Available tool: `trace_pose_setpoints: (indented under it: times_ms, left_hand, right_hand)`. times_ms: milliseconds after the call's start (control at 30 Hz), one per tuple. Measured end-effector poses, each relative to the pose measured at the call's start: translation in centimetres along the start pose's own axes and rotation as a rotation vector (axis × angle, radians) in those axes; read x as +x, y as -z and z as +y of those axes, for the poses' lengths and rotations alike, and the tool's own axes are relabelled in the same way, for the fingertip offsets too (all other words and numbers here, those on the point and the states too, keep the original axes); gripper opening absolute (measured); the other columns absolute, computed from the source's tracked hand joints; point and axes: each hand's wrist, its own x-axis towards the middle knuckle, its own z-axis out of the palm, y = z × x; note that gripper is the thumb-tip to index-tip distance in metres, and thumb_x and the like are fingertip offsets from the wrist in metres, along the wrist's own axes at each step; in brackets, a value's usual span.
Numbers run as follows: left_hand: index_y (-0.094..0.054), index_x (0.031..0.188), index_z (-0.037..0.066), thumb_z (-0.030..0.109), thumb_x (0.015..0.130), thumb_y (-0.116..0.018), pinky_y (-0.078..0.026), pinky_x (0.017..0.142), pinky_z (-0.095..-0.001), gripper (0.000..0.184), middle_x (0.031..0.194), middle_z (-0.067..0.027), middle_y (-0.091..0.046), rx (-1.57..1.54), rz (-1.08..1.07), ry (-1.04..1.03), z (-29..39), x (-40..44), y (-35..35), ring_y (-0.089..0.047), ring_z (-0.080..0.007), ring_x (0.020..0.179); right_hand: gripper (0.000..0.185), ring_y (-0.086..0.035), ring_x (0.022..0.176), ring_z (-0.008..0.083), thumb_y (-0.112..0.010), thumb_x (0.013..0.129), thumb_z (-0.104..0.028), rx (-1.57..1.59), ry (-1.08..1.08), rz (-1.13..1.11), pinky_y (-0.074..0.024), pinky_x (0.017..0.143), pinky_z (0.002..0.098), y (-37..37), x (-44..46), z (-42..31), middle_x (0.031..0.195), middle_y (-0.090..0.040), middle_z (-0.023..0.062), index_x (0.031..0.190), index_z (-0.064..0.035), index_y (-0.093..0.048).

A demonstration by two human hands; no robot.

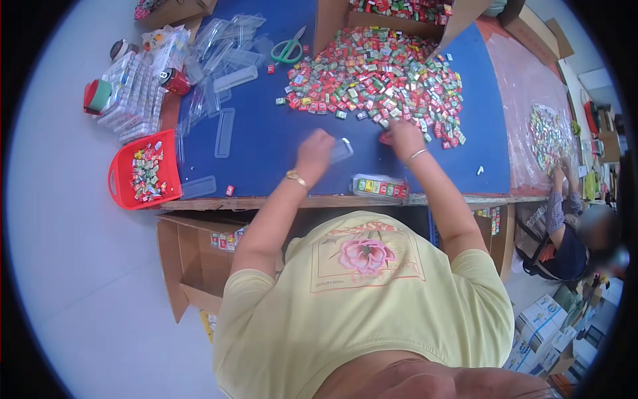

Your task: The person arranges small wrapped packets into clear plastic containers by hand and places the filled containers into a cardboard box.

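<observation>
My left hand [316,154] is closed round one end of a clear plastic tray [342,151], blurred by motion, with a small white spot at its far corner. At the near edge of a big pile of small colourful boxes [372,73] is my right hand [407,139], fingers bent together. A small red box [385,137] shows at its fingertips. Close to the table's front edge, between my forearms, lies a clear tray filled with a row of little boxes [380,187].
Green-handled scissors [287,50] and stacked clear trays [226,53] lie at the back left. A red basket [178,166] holds more little boxes. Cartons [458,30] stand behind the pile. Another person [565,219] works at the right over a separate pile.
</observation>
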Motion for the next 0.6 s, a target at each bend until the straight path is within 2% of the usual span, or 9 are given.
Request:
trace_pose_setpoints:
  times_ms: [100,200,333,500,600]
  left_hand:
    - [-0.073,0.094,0.008,0.007,0.087,-0.067,-0.057,0.077,-0.0409,0.009,0.095,-0.0084,-0.068,-0.074,-0.083,-0.056,2.5,0.3,-1.6,-0.068,-0.0297,0.087]
    - [-0.072,0.099,0.007,0.004,0.085,-0.069,-0.056,0.081,-0.0412,0.014,0.102,-0.0072,-0.068,-0.092,-0.079,0.01,3.3,1.6,-0.6,-0.067,-0.0295,0.093]
    - [-0.072,0.105,0.007,0.005,0.085,-0.07,-0.055,0.085,-0.0416,0.02,0.108,-0.0085,-0.067,0.011,0.104,-0.138,1.3,5.7,-0.6,-0.065,-0.0301,0.102]
    - [-0.071,0.108,0.006,0.006,0.083,-0.073,-0.055,0.087,-0.0419,0.025,0.11,-0.0104,-0.066,0.026,0.026,-0.228,0.1,6.7,-2.6,-0.063,-0.0308,0.108]
    - [-0.071,0.107,0.006,0.007,0.081,-0.076,-0.055,0.086,-0.0421,0.027,0.109,-0.0114,-0.065,0.071,-0.056,0.053,1.7,5.1,-1.9,-0.064,-0.0315,0.106]
  right_hand:
    - [0.02,-0.07,0.094,0.0358,-0.076,0.085,-0.019,0.163,0.027,0.053,-0.0567,0.079,0.0457,-1.1,1.3,-2.2,0.101,-0.07,0.0186,0.097,-0.0064,-0.067]
    - [0.02,-0.07,0.093,0.0358,-0.076,0.084,-0.018,0.42,0.167,0.136,-0.0572,0.079,0.0456,-1.4,3.2,-2.9,0.101,-0.071,0.0164,0.098,-0.0076,-0.067]
    - [0.022,-0.069,0.092,0.0358,-0.076,0.083,-0.018,0.385,0.177,0.227,-0.0569,0.078,0.0455,-0.1,2.4,-2.9,0.1,-0.07,0.016,0.099,-0.0082,-0.067]
    - [0.023,-0.069,0.09,0.0354,-0.077,0.081,-0.018,0.3,0.229,0.152,-0.0566,0.076,0.0457,-0.6,1.9,-4.4,0.098,-0.07,0.0152,0.099,-0.0089,-0.067]
    - [0.024,-0.069,0.089,0.0355,-0.076,0.082,-0.019,0.236,0.16,0.155,-0.0565,0.076,0.0458,-1.2,2.0,-4.9,0.095,-0.069,0.0145,0.101,-0.0086,-0.066]
